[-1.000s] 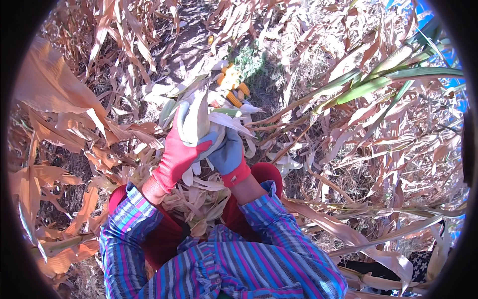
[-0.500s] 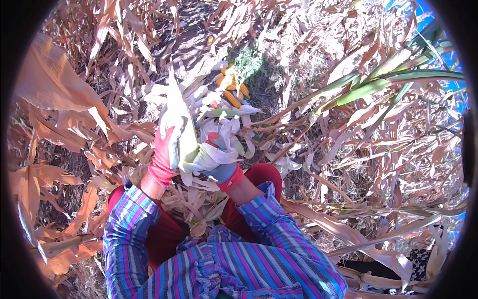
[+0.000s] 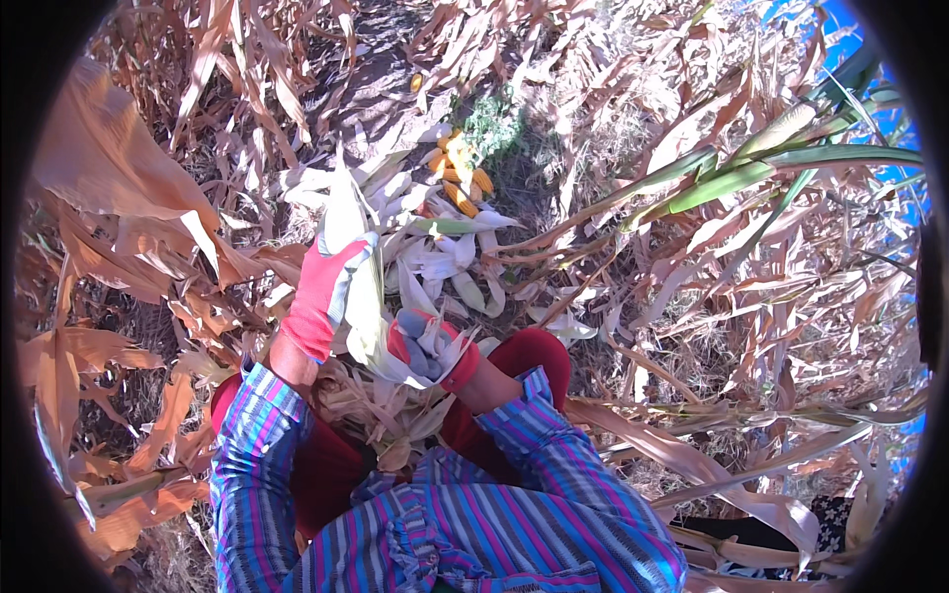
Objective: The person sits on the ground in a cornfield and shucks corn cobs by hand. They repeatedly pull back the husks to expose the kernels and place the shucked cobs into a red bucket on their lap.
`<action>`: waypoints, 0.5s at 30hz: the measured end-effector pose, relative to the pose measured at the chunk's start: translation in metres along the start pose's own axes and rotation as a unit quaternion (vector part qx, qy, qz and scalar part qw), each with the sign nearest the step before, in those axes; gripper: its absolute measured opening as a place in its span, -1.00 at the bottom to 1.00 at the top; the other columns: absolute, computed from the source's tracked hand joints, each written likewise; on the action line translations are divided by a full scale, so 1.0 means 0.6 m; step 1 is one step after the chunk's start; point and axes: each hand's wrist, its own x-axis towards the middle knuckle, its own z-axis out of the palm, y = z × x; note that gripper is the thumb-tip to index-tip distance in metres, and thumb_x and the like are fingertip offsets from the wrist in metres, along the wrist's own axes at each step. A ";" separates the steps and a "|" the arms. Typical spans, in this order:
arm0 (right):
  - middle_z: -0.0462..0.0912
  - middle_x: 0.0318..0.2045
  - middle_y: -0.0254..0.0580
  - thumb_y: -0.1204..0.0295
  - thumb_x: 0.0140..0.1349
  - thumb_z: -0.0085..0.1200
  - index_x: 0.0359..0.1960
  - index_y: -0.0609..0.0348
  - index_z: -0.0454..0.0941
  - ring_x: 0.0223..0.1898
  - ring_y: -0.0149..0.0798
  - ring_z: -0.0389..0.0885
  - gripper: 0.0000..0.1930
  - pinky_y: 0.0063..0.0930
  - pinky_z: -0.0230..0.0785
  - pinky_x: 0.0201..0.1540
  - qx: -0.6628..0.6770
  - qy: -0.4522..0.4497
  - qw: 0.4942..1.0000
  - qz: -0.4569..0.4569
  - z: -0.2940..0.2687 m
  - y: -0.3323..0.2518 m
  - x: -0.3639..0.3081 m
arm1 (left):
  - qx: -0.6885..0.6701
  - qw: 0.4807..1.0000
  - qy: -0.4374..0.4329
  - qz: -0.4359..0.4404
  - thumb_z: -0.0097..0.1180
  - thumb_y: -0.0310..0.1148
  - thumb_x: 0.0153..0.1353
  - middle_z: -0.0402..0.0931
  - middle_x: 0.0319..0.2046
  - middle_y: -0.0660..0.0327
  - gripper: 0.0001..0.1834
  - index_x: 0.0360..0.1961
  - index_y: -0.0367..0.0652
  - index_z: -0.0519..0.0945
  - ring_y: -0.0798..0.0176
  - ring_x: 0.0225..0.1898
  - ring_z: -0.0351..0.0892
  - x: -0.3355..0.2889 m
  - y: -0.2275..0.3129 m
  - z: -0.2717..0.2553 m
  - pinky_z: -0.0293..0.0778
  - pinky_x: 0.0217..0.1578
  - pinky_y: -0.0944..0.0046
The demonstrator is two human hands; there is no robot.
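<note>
My left hand (image 3: 321,296), in a red and grey glove, is closed round an ear of corn (image 3: 343,214) still in its pale husk, its tip pointing away from me. Pale husk leaves (image 3: 368,331) hang from the ear toward my right hand. My right hand (image 3: 430,346), gloved the same way, has its fingers curled in on husk leaves at the lower end. Any bare kernels on this ear are hidden. Just beyond my hands, loose pale husks (image 3: 435,259) lie on the ground, with several husked yellow corn cobs (image 3: 461,199) at their far side.
Dry corn leaves (image 3: 129,188) rise close on my left. A bent stalk with green leaves (image 3: 717,183) reaches in from the right. More husks (image 3: 395,425) lie between my red-clad knees (image 3: 534,361). A green weed (image 3: 494,124) grows beside the cobs.
My right hand has turned and drawn down toward me, pulling husk leaves away from the ear. My left hand has shifted slightly, its thumb now across the husk.
</note>
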 end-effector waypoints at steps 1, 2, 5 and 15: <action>0.55 -0.38 -0.16 0.25 0.31 -0.15 -0.12 0.09 0.42 -0.42 -0.33 0.56 -0.75 -0.49 0.44 -0.32 -0.078 0.052 0.995 0.028 0.008 -0.006 -0.007 | 0.004 1.000 0.015 -0.002 0.12 -0.30 0.14 0.52 -0.31 0.32 -0.65 -0.08 -0.24 0.50 0.40 -0.32 0.51 0.015 -0.002 -0.025 0.42 -0.26 0.40; 0.56 -0.41 -0.16 0.25 0.32 -0.16 -0.14 0.10 0.42 -0.49 -0.35 0.56 -0.76 -0.50 0.43 -0.39 -0.154 0.099 0.981 0.058 0.012 -0.010 -0.006 | 0.010 0.999 0.032 0.002 0.09 -0.24 0.17 0.52 -0.27 0.31 -0.64 -0.08 -0.24 0.51 0.38 -0.28 0.50 0.031 0.005 -0.057 0.41 -0.21 0.40; 0.58 -0.49 -0.15 0.20 0.31 -0.14 -0.12 0.16 0.43 -0.60 -0.36 0.55 -0.70 -0.49 0.42 -0.51 0.054 -0.048 0.990 0.119 -0.084 0.012 0.006 | -0.002 0.996 0.059 0.065 0.01 -0.20 0.21 0.51 -0.17 0.25 -0.59 -0.03 -0.27 0.51 0.35 -0.14 0.47 0.035 -0.018 -0.058 0.34 -0.07 0.37; 0.62 -0.50 -0.29 0.17 0.19 0.05 -0.42 0.21 0.49 -0.48 -0.45 0.59 -0.69 -0.54 0.42 -0.41 -0.719 0.080 0.673 0.152 0.019 -0.025 0.000 | 0.313 0.912 0.170 0.204 0.35 -0.33 -0.08 0.45 -0.07 0.10 -0.33 0.06 -0.34 0.37 0.24 -0.09 0.43 0.065 0.007 -0.122 0.32 -0.02 0.27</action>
